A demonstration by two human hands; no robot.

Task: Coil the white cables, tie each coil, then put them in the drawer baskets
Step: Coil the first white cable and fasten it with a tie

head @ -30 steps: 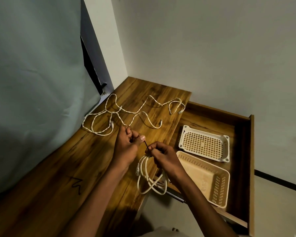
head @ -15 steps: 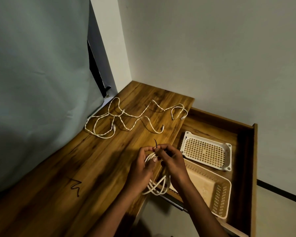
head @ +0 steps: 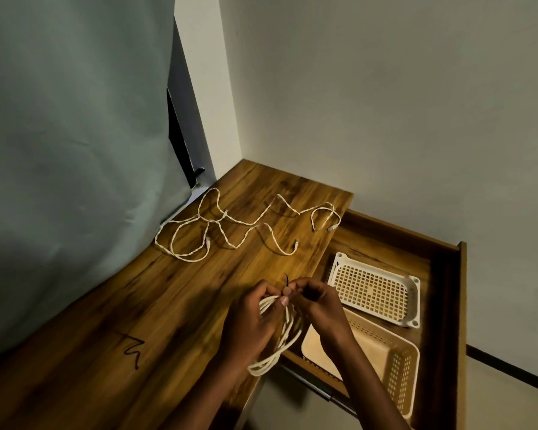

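Note:
A coiled white cable [head: 275, 356] hangs between my hands above the desk's front right edge. My left hand [head: 250, 321] grips the top of the coil. My right hand [head: 319, 304] pinches a thin dark tie [head: 286, 280] at the coil's top, its end sticking up. Loose white cables [head: 224, 228] lie spread on the desk's far part. In the open drawer [head: 448, 274] stand a white basket [head: 413, 293] and a beige basket [head: 398, 367], both holding nothing.
The wooden desk [head: 137, 321] carries a black scribble mark [head: 131, 349] near its front. A grey-green sheet [head: 75, 150] hangs along the left. White walls close the corner behind. The drawer juts out to the right of the desk.
My hands have come together at the top of the coil, the tie's end now sticking up between them. The coil has shifted slightly toward the desk edge.

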